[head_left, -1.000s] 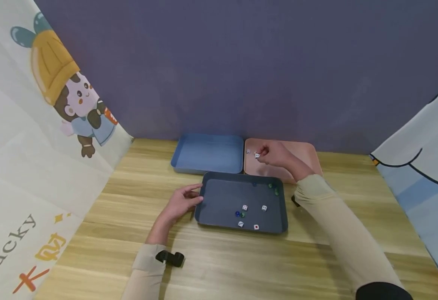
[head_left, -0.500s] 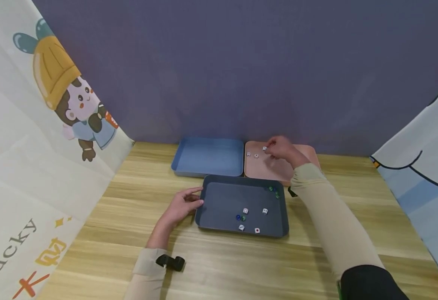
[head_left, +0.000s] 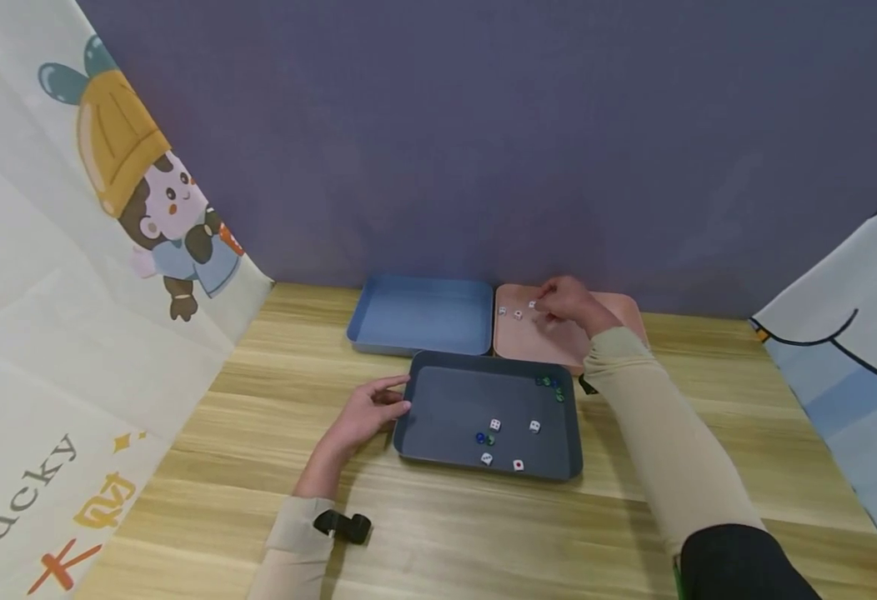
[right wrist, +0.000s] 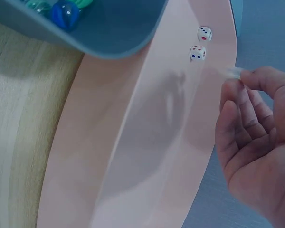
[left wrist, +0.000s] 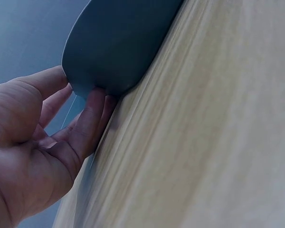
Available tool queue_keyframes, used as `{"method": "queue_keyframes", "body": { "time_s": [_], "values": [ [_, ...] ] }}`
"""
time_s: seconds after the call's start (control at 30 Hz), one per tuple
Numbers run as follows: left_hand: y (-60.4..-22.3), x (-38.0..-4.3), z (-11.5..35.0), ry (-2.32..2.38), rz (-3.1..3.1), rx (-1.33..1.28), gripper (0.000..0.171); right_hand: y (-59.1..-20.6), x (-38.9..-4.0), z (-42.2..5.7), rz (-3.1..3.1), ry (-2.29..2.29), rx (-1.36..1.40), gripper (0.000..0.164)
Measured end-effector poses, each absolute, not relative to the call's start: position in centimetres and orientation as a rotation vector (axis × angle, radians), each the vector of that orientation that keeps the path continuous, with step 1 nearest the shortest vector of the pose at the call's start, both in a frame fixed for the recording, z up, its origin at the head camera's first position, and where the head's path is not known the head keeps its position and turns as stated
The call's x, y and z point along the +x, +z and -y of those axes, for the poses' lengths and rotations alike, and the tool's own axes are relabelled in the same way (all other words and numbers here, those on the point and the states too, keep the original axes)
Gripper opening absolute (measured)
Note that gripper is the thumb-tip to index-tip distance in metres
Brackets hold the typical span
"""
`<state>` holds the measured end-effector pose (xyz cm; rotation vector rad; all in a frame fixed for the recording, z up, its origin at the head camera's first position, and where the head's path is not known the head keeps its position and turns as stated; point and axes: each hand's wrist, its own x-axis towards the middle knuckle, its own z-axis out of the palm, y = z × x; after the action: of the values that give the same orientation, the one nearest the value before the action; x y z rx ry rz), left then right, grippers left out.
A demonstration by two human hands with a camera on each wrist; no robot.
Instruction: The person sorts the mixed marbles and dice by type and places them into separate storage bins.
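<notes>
Over the pink tray [head_left: 512, 337], near its far wall: one white die [right wrist: 234, 72], blurred, clamped between thumb and fingertip of the right hand [head_left: 569, 302]; contact with the tray floor cannot be told. Handling, as judged: very light, hard, smooth, hardly fragile, apt to slip or roll; best taken across two opposite faces.

Beside it: two dice [right wrist: 198, 53] on the pink floor.

Left hand [head_left: 363, 412]: fingers somewhat apart, tips touching the left end of the dark tray [head_left: 442, 404], which bears four dice [head_left: 494, 425] and several glass marbles [head_left: 547, 382], probably the more slippery pieces.

Edges: low rims throughout; backdrop [head_left: 438, 142] close behind; blue tray [head_left: 423, 312] just beside, leftward. Room: pink floor right of the dice, partly hidden by the arm.
</notes>
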<state>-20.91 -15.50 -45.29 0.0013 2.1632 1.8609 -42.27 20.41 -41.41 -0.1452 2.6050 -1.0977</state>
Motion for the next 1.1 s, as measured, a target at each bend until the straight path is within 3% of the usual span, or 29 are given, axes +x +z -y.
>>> {"method": "queue_keyframes", "body": {
  "time_s": [0.33,0.6,1.1],
  "values": [
    [-48.3,-21.9,16.0,1.863,-2.161,-0.018,0.053,-41.4,-42.0,-21.1,-2.611,-1.091,-0.116,0.035],
    [-48.4,-22.0,16.2,1.874,-2.19,-0.028,0.05,-40.6,-41.0,-20.7,-2.64,-1.087,-0.193,0.037],
    [-48.3,-22.3,16.6,1.81,-2.189,-0.012,0.052,-39.8,-35.2,-19.5,-2.657,-1.0,-0.576,0.019]
  ]
}}
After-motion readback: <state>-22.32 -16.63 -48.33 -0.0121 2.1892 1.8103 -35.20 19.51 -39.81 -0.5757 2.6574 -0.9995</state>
